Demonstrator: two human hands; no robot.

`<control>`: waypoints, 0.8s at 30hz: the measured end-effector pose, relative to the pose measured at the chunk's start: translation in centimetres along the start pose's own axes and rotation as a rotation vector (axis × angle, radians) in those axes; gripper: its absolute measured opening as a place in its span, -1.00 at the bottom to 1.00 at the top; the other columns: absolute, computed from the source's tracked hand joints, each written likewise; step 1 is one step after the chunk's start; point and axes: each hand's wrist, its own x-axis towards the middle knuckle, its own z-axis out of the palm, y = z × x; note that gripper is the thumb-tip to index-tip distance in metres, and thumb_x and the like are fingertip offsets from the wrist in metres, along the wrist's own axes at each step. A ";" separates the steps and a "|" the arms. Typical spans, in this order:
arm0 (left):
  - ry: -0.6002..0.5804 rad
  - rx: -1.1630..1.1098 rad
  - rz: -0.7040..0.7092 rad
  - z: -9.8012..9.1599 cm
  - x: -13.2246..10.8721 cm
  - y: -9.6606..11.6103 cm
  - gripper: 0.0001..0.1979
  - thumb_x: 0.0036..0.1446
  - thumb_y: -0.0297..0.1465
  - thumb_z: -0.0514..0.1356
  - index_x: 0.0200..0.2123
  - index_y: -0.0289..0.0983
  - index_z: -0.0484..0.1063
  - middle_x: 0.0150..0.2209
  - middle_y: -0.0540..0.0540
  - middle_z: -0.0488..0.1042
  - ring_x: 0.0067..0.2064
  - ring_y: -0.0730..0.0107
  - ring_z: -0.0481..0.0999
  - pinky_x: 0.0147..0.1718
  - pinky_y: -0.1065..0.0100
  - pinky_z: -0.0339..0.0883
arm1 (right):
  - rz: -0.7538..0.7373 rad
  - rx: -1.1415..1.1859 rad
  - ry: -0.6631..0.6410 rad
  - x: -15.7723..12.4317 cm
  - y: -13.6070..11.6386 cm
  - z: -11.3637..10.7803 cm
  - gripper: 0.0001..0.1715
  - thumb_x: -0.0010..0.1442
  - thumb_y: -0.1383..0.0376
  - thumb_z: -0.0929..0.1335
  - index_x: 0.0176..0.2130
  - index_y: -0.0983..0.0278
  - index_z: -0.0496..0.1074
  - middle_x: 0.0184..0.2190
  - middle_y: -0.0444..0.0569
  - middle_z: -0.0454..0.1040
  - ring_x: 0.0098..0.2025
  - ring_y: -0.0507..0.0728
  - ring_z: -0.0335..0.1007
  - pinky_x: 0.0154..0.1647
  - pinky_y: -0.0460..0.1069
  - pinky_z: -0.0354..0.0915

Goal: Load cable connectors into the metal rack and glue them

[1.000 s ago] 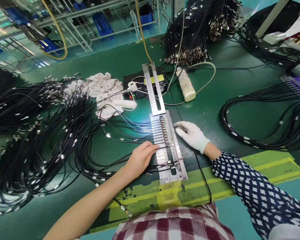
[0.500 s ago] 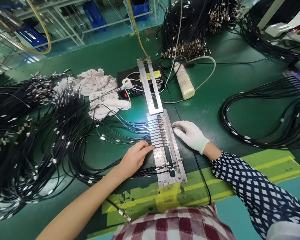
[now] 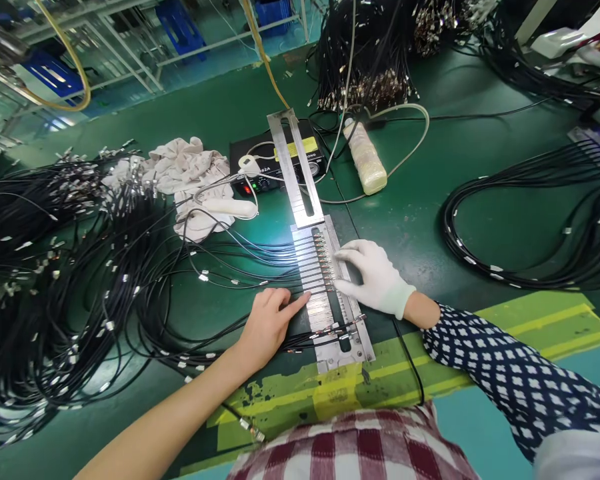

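A slotted metal fixture (image 3: pixel 323 327) lies on the bench in front of me, holding a row of black cables with small metal connectors (image 3: pixel 322 257) over its slot. My left hand (image 3: pixel 267 327), bare, rests at the fixture's left edge. Its index fingertip is on a black cable (image 3: pixel 295 289) at the lower end of the row; the curled fingers partly hide the grip. My right hand (image 3: pixel 373 277) wears a white glove. Thumb and index finger are apart at the fixture's right rail, beside the connectors. Several loose cable ends (image 3: pixel 337 330) cross the fixture's lower part.
A slotted metal plate (image 3: pixel 295 167) extends beyond the fixture, over a black control box (image 3: pixel 255 150). Cable bundles (image 3: pixel 70 320) cover the left side. A cloth (image 3: pixel 195 167), a wrapped bottle (image 3: pixel 366 160) and a coiled bundle (image 3: pixel 460 247) lie around. Yellow-green tape (image 3: pixel 530 320) covers the bench edge.
My right hand has shifted left from outside the right rail onto the fixture, its thumb and index finger parting. My left hand stays nearly in place, with its fingers slightly lower.
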 end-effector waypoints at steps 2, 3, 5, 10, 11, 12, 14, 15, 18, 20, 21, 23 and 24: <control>-0.065 0.048 -0.027 0.0 -0.4 0.2 -0.59 0.35 -0.51 -0.04 0.19 -0.23 0.36 -0.30 -0.10 0.38 -0.30 0.31 0.27 -0.32 0.31 0.14 | -0.001 -0.043 -0.019 -0.1 -0.5 0.3 -0.50 0.08 0.19 0.43 0.03 0.23 0.44 0.03 0.13 0.38 0.09 0.37 0.27 0.09 0.28 0.21; -0.093 0.048 -0.044 -0.1 -0.5 0.3 -0.59 0.36 -0.50 -0.06 0.19 -0.23 0.35 -0.32 -0.10 0.38 -0.31 0.31 0.26 -0.35 0.31 0.10 | 0.001 -0.052 -0.027 -0.1 -0.5 0.5 -0.50 0.08 0.21 0.43 0.03 0.22 0.44 0.03 0.13 0.37 0.09 0.37 0.26 0.09 0.28 0.21; -0.142 -0.006 -0.093 -0.5 -0.3 0.5 -0.59 0.38 -0.48 -0.10 0.18 -0.20 0.36 -0.29 -0.10 0.40 -0.29 0.30 0.29 -0.34 0.30 0.09 | -0.005 -0.044 -0.030 -0.1 -0.4 0.6 -0.51 0.07 0.21 0.43 0.01 0.22 0.44 0.03 0.13 0.36 0.09 0.36 0.27 0.09 0.29 0.22; -0.314 -0.408 -0.262 -2.5 -0.5 2.0 -0.70 0.36 -0.35 0.03 0.11 -0.24 0.32 -0.23 -0.07 0.41 -0.18 0.32 0.36 -0.13 0.27 0.18 | -0.042 0.024 -0.012 -1.1 0.3 0.4 -0.58 0.15 0.17 0.41 -0.01 0.22 0.42 0.08 0.12 0.36 0.12 0.34 0.28 0.12 0.27 0.25; -0.345 -0.475 -0.295 -2.9 -0.8 2.3 -0.73 0.34 -0.33 0.06 0.06 -0.25 0.33 -0.25 -0.05 0.40 -0.18 0.32 0.36 -0.12 0.28 0.19 | -0.044 0.031 -0.008 -1.5 0.3 0.3 -0.61 0.16 0.18 0.40 -0.02 0.22 0.42 0.09 0.12 0.36 0.13 0.34 0.28 0.13 0.27 0.25; -0.366 -0.531 -0.325 -3.1 -1.1 2.5 -0.77 0.32 -0.34 0.08 0.01 -0.24 0.36 -0.27 -0.04 0.38 -0.19 0.33 0.35 -0.12 0.29 0.20 | -0.043 0.039 -0.002 -1.8 0.2 0.3 -0.64 0.18 0.19 0.39 -0.02 0.22 0.42 0.09 0.11 0.37 0.12 0.33 0.29 0.14 0.27 0.25; -0.358 -0.623 -0.397 -3.2 -1.6 2.6 -0.87 0.28 -0.36 0.11 -0.15 -0.24 0.40 -0.32 -0.01 0.32 -0.23 0.36 0.33 -0.19 0.33 0.20 | -0.037 0.061 0.009 -2.3 0.1 0.3 -0.67 0.19 0.22 0.38 -0.03 0.22 0.42 0.06 0.09 0.40 0.11 0.31 0.31 0.14 0.25 0.26; -0.334 -0.669 -0.444 -3.1 -1.8 2.6 -0.91 0.24 -0.37 0.13 -0.24 -0.25 0.41 -0.35 0.01 0.29 -0.27 0.39 0.31 -0.24 0.36 0.19 | -0.033 0.077 0.017 -2.4 0.1 0.3 -0.69 0.20 0.23 0.37 -0.04 0.21 0.42 0.04 0.08 0.41 0.10 0.29 0.33 0.14 0.25 0.26; -0.264 -0.827 -0.593 -2.7 -1.9 2.1 -0.90 0.09 -0.37 0.24 -0.37 -0.27 0.40 -0.46 0.06 0.23 -0.37 0.46 0.25 -0.36 0.41 0.15 | -0.030 0.116 0.030 -2.2 0.2 0.3 -0.73 0.23 0.23 0.35 -0.05 0.21 0.42 0.01 0.07 0.43 0.07 0.27 0.34 0.13 0.23 0.28; -0.244 -0.934 -0.652 -2.5 -1.7 1.8 -0.85 0.04 -0.33 0.28 -0.36 -0.28 0.42 -0.50 0.07 0.23 -0.41 0.48 0.24 -0.39 0.43 0.14 | -0.031 0.122 0.035 -2.1 0.3 0.3 -0.74 0.25 0.23 0.35 -0.05 0.21 0.43 0.01 0.07 0.43 0.07 0.27 0.35 0.13 0.24 0.28; -0.232 -0.981 -0.670 -2.4 -1.7 1.7 -0.82 0.04 -0.30 0.28 -0.35 -0.29 0.43 -0.49 0.07 0.26 -0.42 0.49 0.26 -0.40 0.44 0.16 | -0.030 0.121 0.034 -2.0 0.4 0.3 -0.74 0.25 0.22 0.35 -0.05 0.21 0.43 0.01 0.06 0.43 0.07 0.27 0.35 0.13 0.24 0.28; -0.184 -1.060 -0.699 -2.3 -1.5 1.6 -0.76 0.03 -0.24 0.30 -0.36 -0.30 0.43 -0.46 0.03 0.34 -0.42 0.49 0.32 -0.40 0.43 0.21 | -0.022 0.114 0.030 -2.0 0.5 0.3 -0.74 0.25 0.22 0.36 -0.05 0.20 0.43 0.01 0.06 0.43 0.07 0.27 0.35 0.13 0.24 0.28; -0.164 -1.098 -0.718 -2.2 -1.4 1.6 -0.74 0.03 -0.21 0.31 -0.36 -0.30 0.42 -0.45 0.01 0.37 -0.42 0.48 0.34 -0.40 0.42 0.24 | -0.019 0.113 0.026 -2.0 0.5 0.3 -0.74 0.25 0.22 0.36 -0.05 0.20 0.43 0.01 0.06 0.43 0.08 0.27 0.34 0.13 0.24 0.28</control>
